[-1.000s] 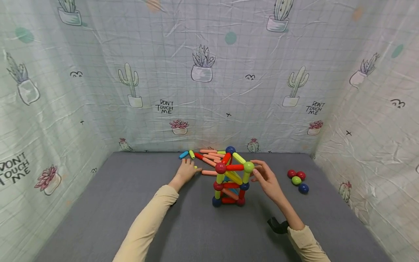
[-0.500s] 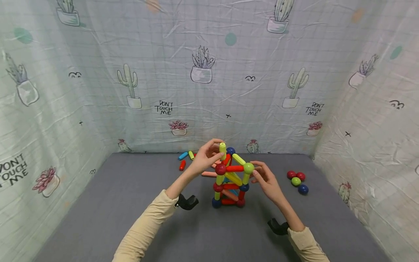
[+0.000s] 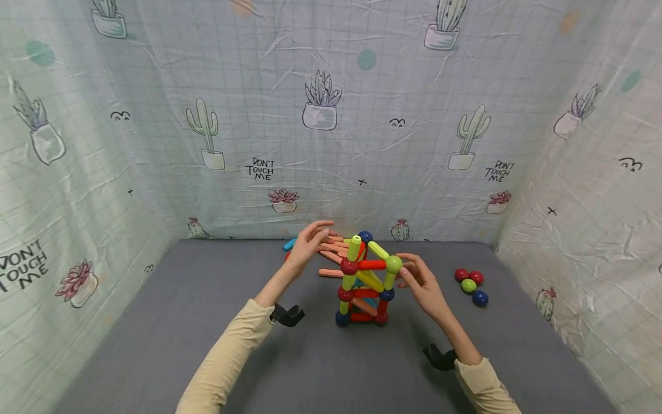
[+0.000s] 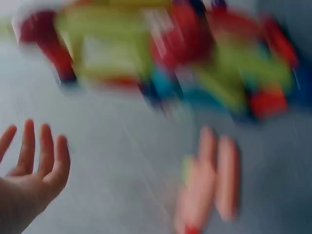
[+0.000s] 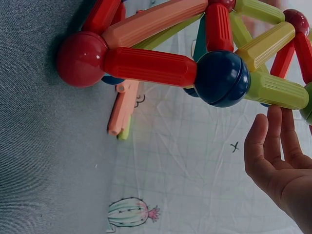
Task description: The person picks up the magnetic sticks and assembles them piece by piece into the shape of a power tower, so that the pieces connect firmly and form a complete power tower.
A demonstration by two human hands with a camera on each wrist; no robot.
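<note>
So, a blue stick [image 3: 289, 244] lies near the back edge of the grey desk [image 3: 217, 322], with a red stick [image 3: 287, 255] mostly hidden beside it. The left hand [image 3: 308, 244] is raised above the desk, fingers parted and lightly bent, holding nothing; it is apart from the tower. Just right of it, salmon-coloured sticks [image 3: 337, 247] lie in a loose pile, partly behind the tower. The tower [image 3: 369, 280] of coloured sticks and balls stands near the middle of the desk; on its top-left red ball [image 3: 349, 265] a light green stick [image 3: 354, 248] stands on end, leaning slightly right. At the tower's right side, the right hand [image 3: 420, 280] has relaxed fingers and grips nothing, its fingertips seeming to touch a green upright [image 5: 285, 92] below the lime ball [image 3: 394, 264]. Further right, two loose red balls [image 3: 462, 275], a loose green ball [image 3: 468, 286] and a loose blue ball [image 3: 480, 298] sit close together.
</note>
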